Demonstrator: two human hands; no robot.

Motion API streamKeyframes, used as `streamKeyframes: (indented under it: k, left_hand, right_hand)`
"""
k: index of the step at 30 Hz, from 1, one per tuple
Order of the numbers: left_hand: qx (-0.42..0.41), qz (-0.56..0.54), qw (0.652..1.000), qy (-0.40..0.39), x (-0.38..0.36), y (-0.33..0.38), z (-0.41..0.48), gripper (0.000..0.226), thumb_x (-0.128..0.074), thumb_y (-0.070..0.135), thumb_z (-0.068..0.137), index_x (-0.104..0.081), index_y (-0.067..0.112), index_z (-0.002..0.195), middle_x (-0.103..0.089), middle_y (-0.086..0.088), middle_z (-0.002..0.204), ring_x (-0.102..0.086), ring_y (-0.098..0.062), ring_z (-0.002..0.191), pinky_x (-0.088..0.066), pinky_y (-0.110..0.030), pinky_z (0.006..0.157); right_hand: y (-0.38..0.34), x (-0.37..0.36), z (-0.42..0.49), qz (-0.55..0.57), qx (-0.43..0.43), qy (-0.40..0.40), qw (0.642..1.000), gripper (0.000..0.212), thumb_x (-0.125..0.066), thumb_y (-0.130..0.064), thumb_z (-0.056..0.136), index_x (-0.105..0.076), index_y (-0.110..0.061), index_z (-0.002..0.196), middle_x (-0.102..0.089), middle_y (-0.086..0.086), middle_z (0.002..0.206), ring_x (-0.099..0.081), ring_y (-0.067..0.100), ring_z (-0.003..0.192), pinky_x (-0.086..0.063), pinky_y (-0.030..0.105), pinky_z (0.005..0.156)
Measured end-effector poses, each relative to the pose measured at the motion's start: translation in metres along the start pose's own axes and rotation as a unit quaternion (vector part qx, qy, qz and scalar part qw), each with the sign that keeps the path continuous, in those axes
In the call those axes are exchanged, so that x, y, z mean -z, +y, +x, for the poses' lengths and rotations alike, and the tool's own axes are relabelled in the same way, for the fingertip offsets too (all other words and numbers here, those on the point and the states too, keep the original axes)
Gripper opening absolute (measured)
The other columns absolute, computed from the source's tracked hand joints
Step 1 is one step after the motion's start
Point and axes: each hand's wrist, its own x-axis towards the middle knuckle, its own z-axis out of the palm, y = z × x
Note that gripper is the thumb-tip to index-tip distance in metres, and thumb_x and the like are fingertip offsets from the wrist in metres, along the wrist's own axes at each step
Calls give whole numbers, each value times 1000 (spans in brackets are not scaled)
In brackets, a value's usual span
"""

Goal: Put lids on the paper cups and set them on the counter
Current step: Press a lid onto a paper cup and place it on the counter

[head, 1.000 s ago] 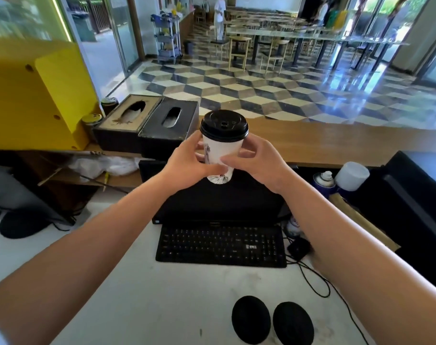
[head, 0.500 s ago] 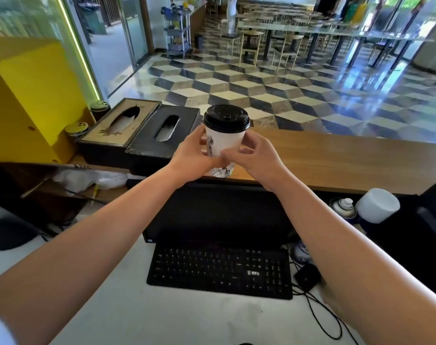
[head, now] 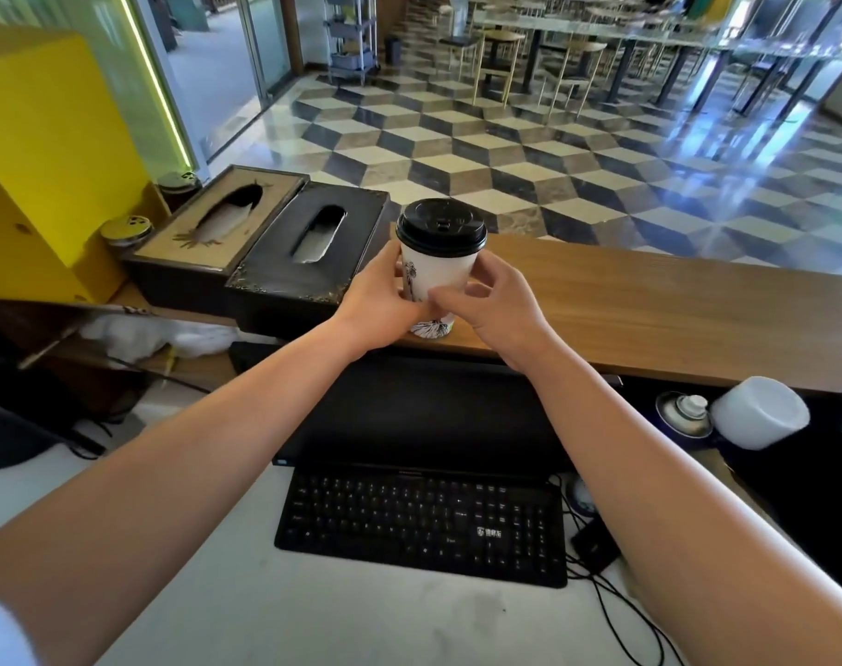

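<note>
a white paper cup with a black drawing on its side stands upright at the near edge of the wooden worktop. its base is at the worktop's surface, though i cannot tell whether its full weight rests there. a black lid sits flat and fully seated on its rim.

both hands are on the cup. the left hand wraps its left side, fingers curled behind and thumb across the front. the right hand holds the right side more loosely, thumb laid on the lower front and fingers curled at the wall.

just left of the cup, 2 tissue boxes lie side by side on the worktop: a black box nearest, then a tan box. left of them is a yellow cabinet.

below the worktop's edge, under the forearms, stands a black monitor with a black keyboard in front of it. to the right of the monitor a spray can stands beside a white cylinder. a checkered floor spreads beyond the worktop.
</note>
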Motion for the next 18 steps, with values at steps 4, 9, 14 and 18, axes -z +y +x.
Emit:
streamKeyframes:
  k: [4, 9, 14, 18]
  left_hand:
    - [1, 17, 1000, 6, -2, -3, 1, 66, -88, 26, 70, -52, 27, 124, -65, 11, 113, -64, -16, 109, -57, -40, 93]
    - [6, 39, 999, 22, -4, -4, -2, 67, -89, 26, 69, -54, 22, 127, -66, 6, 117, -65, -15, 105, -57, -42, 93]
    - [8, 52, 998, 32, -5, 0, -6, 70, -88, 26, 69, -53, 20, 129, -66, 4, 118, -64, -17, 108, -56, -43, 94]
    - [28, 63, 997, 33, -5, 5, -10, 64, -87, 24, 73, -51, 17, 125, -62, 6, 112, -63, -18, 106, -52, -32, 84]
  right_hand:
    - [-1, -1, 1, -16, -2, 3, 1000, 55, -83, -21, 76, -62, -19, 127, -69, -7, 123, -65, 12, 113, -57, 35, 94]
    - [2, -2, 0, -27, -2, 0, 1000, 51, -83, -18, 76, -64, -17, 123, -71, -7, 120, -64, 8, 115, -55, 33, 96]
    - [3, -2, 0, -36, 1, 1, 999, 49, -83, -20, 76, -65, -16, 122, -72, -5, 117, -65, 10, 113, -56, 38, 98]
    - [-1, -3, -2, -55, -8, 6, 998, 51, -82, -20, 77, -64, -15, 124, -70, -4, 120, -63, 13, 115, -55, 40, 100]
